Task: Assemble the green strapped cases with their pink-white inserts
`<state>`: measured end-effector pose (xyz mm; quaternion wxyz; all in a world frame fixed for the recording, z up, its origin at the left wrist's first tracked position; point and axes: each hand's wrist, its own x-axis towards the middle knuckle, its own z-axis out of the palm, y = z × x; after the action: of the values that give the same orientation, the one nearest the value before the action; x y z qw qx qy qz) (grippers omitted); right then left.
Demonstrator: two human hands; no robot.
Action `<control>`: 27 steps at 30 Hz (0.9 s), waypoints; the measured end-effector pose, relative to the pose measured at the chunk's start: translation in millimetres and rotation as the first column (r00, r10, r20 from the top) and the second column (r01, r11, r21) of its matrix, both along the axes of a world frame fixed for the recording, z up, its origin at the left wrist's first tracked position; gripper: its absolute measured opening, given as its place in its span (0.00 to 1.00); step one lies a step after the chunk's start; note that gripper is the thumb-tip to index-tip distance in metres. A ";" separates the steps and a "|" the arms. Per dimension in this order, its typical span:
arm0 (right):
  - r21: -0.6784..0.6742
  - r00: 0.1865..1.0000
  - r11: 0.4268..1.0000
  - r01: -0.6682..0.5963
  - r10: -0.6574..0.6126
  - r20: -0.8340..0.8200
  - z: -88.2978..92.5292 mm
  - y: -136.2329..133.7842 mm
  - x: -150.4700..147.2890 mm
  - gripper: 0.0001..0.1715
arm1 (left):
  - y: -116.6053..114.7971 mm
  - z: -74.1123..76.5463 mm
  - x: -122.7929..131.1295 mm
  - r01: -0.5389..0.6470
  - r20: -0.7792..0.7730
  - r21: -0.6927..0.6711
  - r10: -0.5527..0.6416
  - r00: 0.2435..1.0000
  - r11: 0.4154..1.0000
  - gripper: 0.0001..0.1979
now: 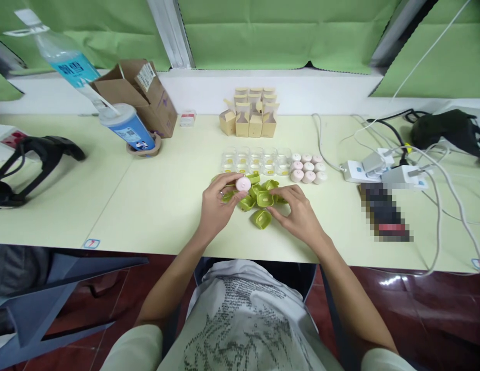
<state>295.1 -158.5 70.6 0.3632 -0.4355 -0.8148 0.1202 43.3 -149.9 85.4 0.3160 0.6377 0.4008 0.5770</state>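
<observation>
My left hand (218, 203) pinches a small round pink piece (243, 184), shaped like a short cylinder with a nub on top. My right hand (297, 211) has thumb and fingers closed on a small green square cup (265, 199). Around both hands lie several more green cups, one of them (261, 219) nearer the table's front edge. Just behind, clear plastic cups (256, 159) stand in rows with something yellow at their bottoms. To their right sit several pink cylinders (308, 167) grouped in rows.
Small open cardboard boxes (255, 121) stand at the back by the wall. Left are a brown carton (156, 103), a blue cup-like container (127, 129) and a bottle (69, 62). A power strip (363, 171), cables and a pixelated dark object (384, 211) lie right.
</observation>
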 end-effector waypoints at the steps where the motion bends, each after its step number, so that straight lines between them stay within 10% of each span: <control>1: 0.001 1.000 1.000 -0.006 0.006 0.008 0.1 0.3 1.2 0.19 | -0.4 -0.5 1.7 0.014 0.019 0.004 -0.014 1.000 1.000 0.20; 14: -0.120 0.877 0.984 -0.130 0.058 -0.477 24.3 -25.8 -32.0 0.17 | -26.6 -4.7 37.6 -0.010 -0.189 0.218 0.053 0.981 0.976 0.19; 20: -0.095 0.853 0.967 0.237 -0.254 -0.456 21.6 2.8 33.4 0.20 | -24.7 3.1 28.5 0.059 -0.303 0.263 0.025 0.953 0.963 0.22; 24: -0.158 0.754 0.773 0.614 -0.634 -0.171 24.7 21.2 105.9 0.24 | -16.8 8.5 15.6 -0.056 -0.236 0.231 0.112 0.965 0.971 0.14; 27: -0.201 0.724 0.699 0.687 -0.684 0.095 30.1 36.4 136.5 0.22 | -12.1 7.5 12.8 -0.085 -0.225 0.216 0.134 0.965 0.973 0.14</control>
<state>431.6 -122.2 100.7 0.3257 -0.7456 -0.5779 0.0641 56.1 -162.0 92.9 0.1658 0.7081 0.4091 0.5511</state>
